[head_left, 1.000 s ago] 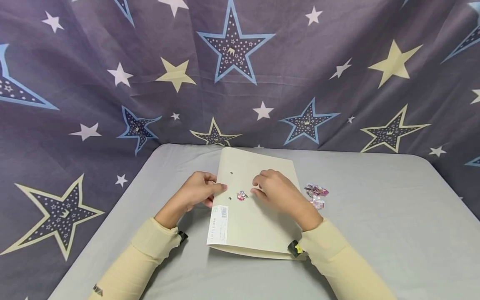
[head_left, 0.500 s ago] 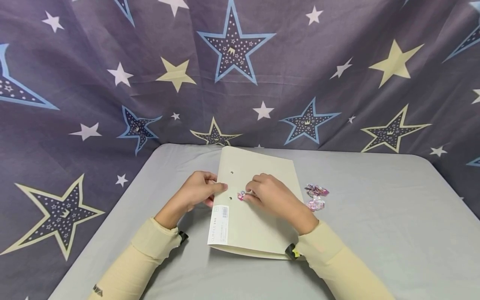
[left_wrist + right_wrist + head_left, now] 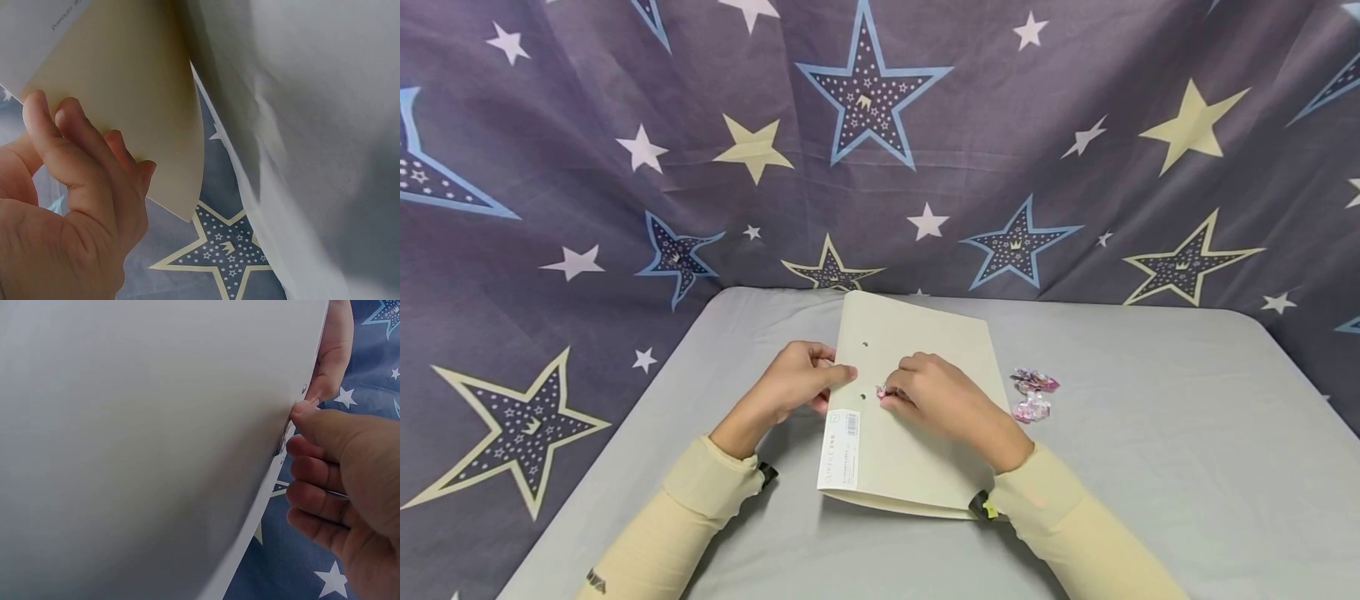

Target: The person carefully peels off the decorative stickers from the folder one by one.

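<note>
A cream clip file folder (image 3: 928, 467) lies in front of me in the head view, its front edge slightly gaping. My left hand (image 3: 793, 382) grips its left spine edge, thumb on the cover and fingers behind. The left wrist view shows those fingers (image 3: 87, 165) against the folder's cream board (image 3: 131, 112). On the cover, beside the lower of two small holes, is a tiny pink, shiny sticker (image 3: 882, 392). My right hand (image 3: 936, 396) pinches at it with thumb and forefinger, covering most of it. In the right wrist view the other fingers are curled.
Two small piles of shiny pink stickers, an upper pile (image 3: 1034, 381) and a lower pile (image 3: 1032, 408), lie right of the folder. A white barcode label (image 3: 840, 450) is at its lower left. Behind the grey-covered table (image 3: 1172, 467) hangs a star-patterned curtain (image 3: 1037, 150).
My right hand has moved left and slightly down to the small sticker, which was uncovered a second ago, and now pinches at it. The left hand keeps its grip on the folder.
</note>
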A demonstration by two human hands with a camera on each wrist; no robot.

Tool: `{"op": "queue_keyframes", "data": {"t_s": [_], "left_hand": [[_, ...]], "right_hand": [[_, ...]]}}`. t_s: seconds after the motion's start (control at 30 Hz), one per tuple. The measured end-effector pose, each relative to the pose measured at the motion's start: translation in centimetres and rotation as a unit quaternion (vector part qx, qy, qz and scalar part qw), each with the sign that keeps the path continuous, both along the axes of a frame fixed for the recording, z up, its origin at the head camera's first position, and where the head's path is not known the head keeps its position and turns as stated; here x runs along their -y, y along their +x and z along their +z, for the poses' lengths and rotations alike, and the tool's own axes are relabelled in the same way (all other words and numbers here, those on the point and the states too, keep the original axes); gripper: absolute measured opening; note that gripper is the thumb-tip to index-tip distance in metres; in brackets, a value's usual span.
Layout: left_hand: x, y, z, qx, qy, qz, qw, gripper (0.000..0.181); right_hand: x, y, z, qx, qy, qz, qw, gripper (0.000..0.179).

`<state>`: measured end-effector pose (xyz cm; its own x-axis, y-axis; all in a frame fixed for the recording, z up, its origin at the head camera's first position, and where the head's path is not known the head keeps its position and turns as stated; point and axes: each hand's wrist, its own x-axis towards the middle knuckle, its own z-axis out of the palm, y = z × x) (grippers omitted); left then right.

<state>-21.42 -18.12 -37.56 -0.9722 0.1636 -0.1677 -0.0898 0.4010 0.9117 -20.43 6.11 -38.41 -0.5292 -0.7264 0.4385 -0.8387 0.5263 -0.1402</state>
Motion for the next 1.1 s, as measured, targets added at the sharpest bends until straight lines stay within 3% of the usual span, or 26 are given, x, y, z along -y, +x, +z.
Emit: {"op": "queue_keyframes", "data": {"t_s": [1.1], "left_hand": [[0.01,-0.04,-0.07,0.001,0.002,0.004,1.0000,0.031]], "right_hand": [[0.81,0.48,-0.47,-0.049,-0.004,-0.012,0.9987,0.006]]}}
